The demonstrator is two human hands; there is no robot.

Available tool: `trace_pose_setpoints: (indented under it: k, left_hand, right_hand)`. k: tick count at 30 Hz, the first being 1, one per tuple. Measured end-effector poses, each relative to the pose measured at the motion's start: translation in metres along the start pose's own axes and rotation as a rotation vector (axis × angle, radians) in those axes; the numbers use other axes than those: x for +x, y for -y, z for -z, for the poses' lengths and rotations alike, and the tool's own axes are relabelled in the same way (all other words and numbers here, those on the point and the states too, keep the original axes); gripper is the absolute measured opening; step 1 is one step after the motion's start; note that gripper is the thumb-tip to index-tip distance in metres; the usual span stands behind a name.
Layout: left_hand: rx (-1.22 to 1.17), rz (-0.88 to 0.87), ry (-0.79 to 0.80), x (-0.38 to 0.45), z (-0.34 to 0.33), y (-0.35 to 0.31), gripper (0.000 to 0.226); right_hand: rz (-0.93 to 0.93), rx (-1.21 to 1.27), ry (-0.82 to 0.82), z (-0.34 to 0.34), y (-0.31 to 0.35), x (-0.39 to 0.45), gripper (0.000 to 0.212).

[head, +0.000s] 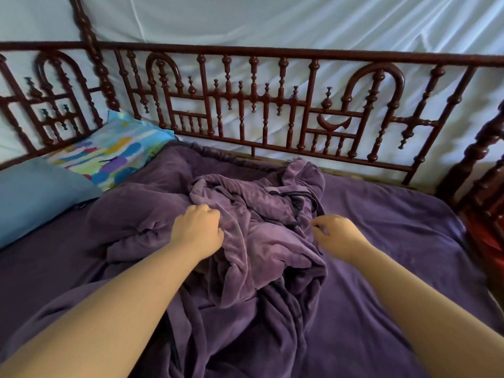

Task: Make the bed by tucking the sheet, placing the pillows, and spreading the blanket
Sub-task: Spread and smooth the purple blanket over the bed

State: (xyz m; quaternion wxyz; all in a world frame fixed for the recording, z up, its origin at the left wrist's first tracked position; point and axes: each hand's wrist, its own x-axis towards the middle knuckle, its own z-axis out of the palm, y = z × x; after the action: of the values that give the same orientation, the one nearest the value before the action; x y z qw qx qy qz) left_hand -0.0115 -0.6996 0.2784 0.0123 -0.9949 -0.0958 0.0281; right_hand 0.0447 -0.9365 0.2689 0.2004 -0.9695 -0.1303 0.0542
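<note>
Head view.
A: Where is the blanket [253, 236]?
B: Bunched mid-bed on the sheet [395, 227], running away from the person. Left hand [197, 231] grips its near-left fold; right hand [336, 237], fingers curled, pinches its right edge.

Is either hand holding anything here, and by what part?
The left hand grips a fold near the middle of the bunched blanket. The right hand has curled fingers at the blanket's right edge; whether it pinches fabric cannot be told.
</note>
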Motion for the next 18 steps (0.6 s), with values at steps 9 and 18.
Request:
trace_pose_setpoints:
  k: [9,18]
  left_hand:
    - [-0.113,0.12,0.072,0.089,-0.033,-0.004,0.039]
    - [-0.231,0.291,0.166,0.21,-0.09,0.015,0.057]
  right_hand:
    - [-0.052,0.024,0.062,-0.023,-0.023,0.092,0.026]
    - [-0.055,-0.014,0.186,-0.108,-0.032,0.19,0.026]
